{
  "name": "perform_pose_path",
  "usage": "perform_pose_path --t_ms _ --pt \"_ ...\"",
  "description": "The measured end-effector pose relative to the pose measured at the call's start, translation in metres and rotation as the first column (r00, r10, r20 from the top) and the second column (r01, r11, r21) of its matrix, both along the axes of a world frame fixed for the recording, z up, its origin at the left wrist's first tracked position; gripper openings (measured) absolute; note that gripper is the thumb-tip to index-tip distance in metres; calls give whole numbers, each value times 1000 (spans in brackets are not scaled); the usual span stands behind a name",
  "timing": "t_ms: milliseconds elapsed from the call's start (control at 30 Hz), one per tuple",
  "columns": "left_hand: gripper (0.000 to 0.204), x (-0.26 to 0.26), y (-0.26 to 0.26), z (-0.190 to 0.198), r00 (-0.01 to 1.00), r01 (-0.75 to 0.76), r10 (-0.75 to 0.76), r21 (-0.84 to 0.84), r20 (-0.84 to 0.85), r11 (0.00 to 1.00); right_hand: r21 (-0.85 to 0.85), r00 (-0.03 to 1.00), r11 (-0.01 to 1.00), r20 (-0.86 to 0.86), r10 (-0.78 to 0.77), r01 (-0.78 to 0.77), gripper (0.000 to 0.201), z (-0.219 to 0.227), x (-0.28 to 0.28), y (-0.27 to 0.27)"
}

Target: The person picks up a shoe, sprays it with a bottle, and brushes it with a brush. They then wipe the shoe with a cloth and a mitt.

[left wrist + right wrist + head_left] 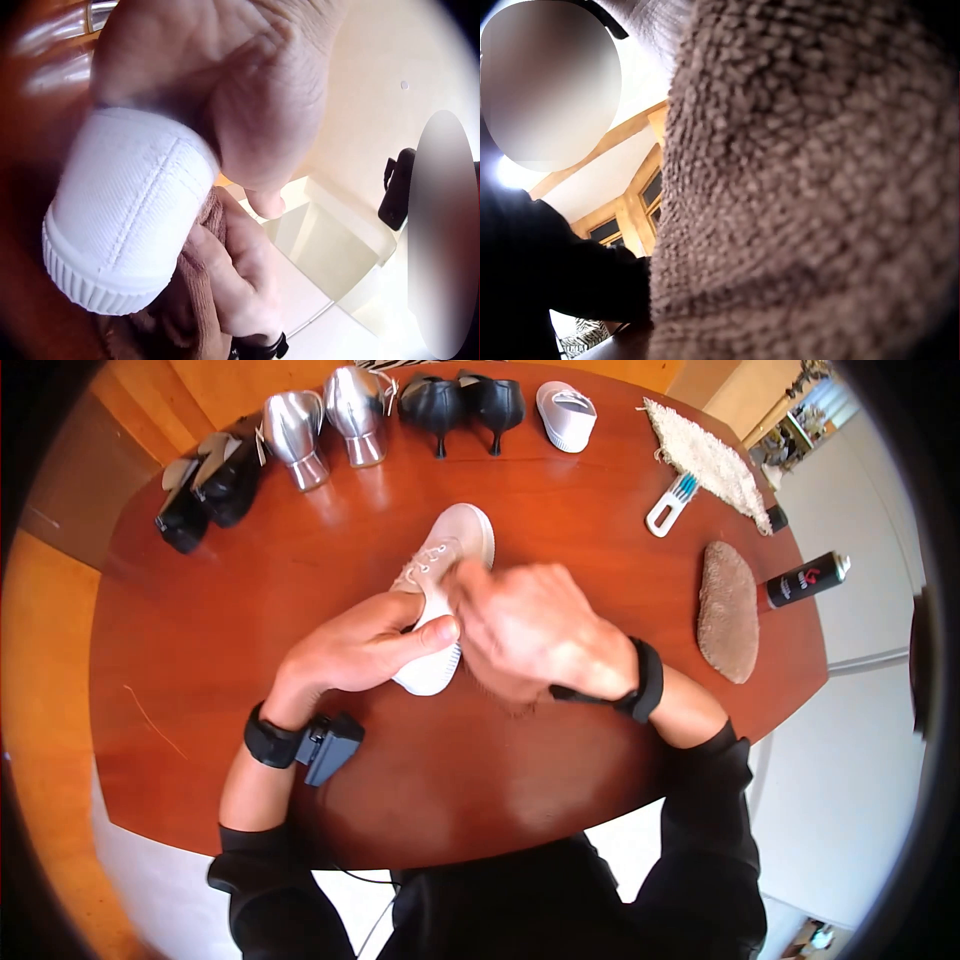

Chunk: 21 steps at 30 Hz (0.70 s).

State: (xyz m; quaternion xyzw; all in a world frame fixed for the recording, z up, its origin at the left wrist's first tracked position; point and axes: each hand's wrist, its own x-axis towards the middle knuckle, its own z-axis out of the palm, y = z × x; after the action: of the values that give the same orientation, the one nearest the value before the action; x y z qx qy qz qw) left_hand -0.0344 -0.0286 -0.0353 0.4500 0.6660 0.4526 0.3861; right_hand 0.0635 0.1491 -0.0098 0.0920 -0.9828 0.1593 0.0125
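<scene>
A person sat at the reddish-brown surface (230, 630), holding a white sneaker (437, 600) near the middle of it, toe pointing between 12 and 1 o'clock and heel toward 6. The left hand (350, 645) gripped the sneaker from the 8 o'clock side, its fingers tucked into the opening and its thumb outside, along the heel end. The right hand (540, 625), blurred, was at the sneaker's 3 o'clock side; its fingers were curled round a bunched brown cloth (196, 292), which lay right against the shoe in the left wrist view and filled much of the right wrist view. Whether the sole touched the surface could not be told.

Other things ringed the work. Black shoes (225, 480) stood at 10 o'clock, silver shoes (355, 420) at 11, and black high heels (435, 405) at 12. Another white shoe (568, 430) was at 1. At 2 o'clock lay a shaggy cream cloth (705, 460), with a small brush (680, 493) by its near edge, blue bristles toward it. A fuzzy brown pad (730, 610) lay at 3, and just beyond it was a black spray can (805, 580).
</scene>
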Motion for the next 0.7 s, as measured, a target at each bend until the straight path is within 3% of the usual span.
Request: perform_pose_path --t_ms 67,200,300,333,400,433,467,500,533,567,600,633,667,700 --pt "50 5 3 13 999 -12 11 -11 -37 1000 34 983 998 -178 -53 60 18 -11 -13 15" --pt "49 7 5 23 988 -6 -15 -136 -155 991 65 957 967 -171 -233 247 22 -21 -30 40" --pt "47 9 4 21 995 -25 16 -87 -97 996 39 936 967 -263 -235 253 26 -31 -39 59" --pt "47 8 5 21 995 0 -8 -81 -101 997 44 929 960 -268 -256 278 26 -24 -37 59" --pt "44 7 5 18 990 -5 -9 -95 -141 995 28 943 948 -116 -311 316 25 1 -36 51" --pt "40 7 4 16 992 -31 16 -122 -123 992 44 956 965 -154 -251 260 21 9 -36 48" --pt "35 7 5 19 987 -45 20 -153 -159 987 126 932 992 -359 42 4 17 8 -41 48" --pt "33 7 4 16 986 -60 33 -162 -161 985 139 999 990 -31 7 -3 20 12 -43 54" --pt "31 6 3 13 986 -65 37 -169 -165 984 288 1000 957 -9 -22 24 19 51 -35 31" --pt "31 4 -3 10 991 -92 74 -159 -114 983 376 994 920 38 99 -106 14 72 -34 21" --pt "32 1 -7 3 993 -110 102 -150 -60 983 417 959 897 -163 231 -145 12 68 -37 13" --pt "34 -5 -22 -1 991 -124 109 -206 -83 971 443 972 877 -49 231 -186 19 84 -36 1" --pt "39 -12 -19 -2 987 -141 116 -257 -109 956 461 987 880 -50 150 -110 19 86 -38 5" --pt "39 -13 -15 -2 993 -64 38 -242 -109 968 487 996 873 -53 67 -33 18 87 -39 9"
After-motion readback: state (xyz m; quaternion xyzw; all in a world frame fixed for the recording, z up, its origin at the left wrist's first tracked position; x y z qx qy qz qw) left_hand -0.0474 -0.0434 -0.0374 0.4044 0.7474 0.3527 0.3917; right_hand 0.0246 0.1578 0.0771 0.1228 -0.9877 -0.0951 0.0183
